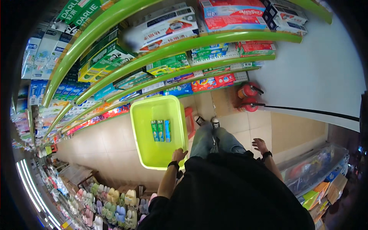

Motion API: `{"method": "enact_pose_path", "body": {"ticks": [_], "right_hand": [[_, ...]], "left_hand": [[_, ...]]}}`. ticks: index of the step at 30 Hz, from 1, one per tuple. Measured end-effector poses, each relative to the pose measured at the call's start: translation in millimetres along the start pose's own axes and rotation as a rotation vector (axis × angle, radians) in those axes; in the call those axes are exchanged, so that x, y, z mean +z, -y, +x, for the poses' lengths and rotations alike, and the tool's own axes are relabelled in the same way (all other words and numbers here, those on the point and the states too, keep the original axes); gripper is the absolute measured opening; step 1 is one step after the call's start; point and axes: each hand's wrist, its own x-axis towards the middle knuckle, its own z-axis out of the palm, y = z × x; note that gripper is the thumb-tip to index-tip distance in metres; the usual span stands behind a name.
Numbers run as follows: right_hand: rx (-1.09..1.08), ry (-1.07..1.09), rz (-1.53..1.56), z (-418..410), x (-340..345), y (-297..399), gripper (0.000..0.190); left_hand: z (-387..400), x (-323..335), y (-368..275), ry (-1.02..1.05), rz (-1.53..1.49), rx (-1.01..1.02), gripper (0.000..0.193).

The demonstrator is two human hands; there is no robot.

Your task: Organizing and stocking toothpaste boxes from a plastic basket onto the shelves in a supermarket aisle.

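My left hand (179, 155) is at the near right rim of a lime-green plastic tub (159, 110); its fingers are partly curled, and whether they grip the rim is unclear. Inside the tub lie several toothpaste boxes: two green ones (157, 131) side by side and a blue one (168, 131) a little to their right. My right hand (260, 145) hangs in the air to the right of my legs, fingers apart, holding nothing. Beneath the tub's right side, part of a red plastic stool (189, 122) shows.
Shelves with green edge strips (172, 53) carry toothpaste boxes, with bagged goods (214, 82) lowest. Two red fire extinguishers (249, 97) stand near a white panel (304, 74). Rows of slippers (115, 207) lie at lower left. A plastic-covered stack of goods (316, 169) is at right.
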Motion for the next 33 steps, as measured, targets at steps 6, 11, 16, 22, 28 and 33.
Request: {"method": "enact_pose_path", "body": {"ticks": [6, 11, 16, 22, 28, 33], "right_hand": [[-0.265, 0.017, -0.074, -11, 39, 107, 0.041], [-0.573, 0.114, -0.011, -18, 67, 231, 0.039], [-0.698, 0.067, 0.122, -7, 121, 347, 0.044], [-1.078, -0.115, 0.049, 33, 161, 435, 0.051], [-0.981, -0.085, 0.379, 54, 185, 449, 0.057], [-0.778, 0.101, 0.387, 112, 171, 436, 0.055]], "left_hand": [[47, -45, 3, 0.103, 0.203, 0.091, 0.051], [88, -128, -68, -0.233, -0.07, 0.451, 0.033], [87, -238, -202, -0.177, -0.62, 0.629, 0.047], [96, -289, -299, -0.403, -0.789, 0.616, 0.069], [120, -300, -338, -0.781, -0.989, 0.642, 0.065], [161, -292, -350, -0.644, -1.041, 0.455, 0.038]]}}
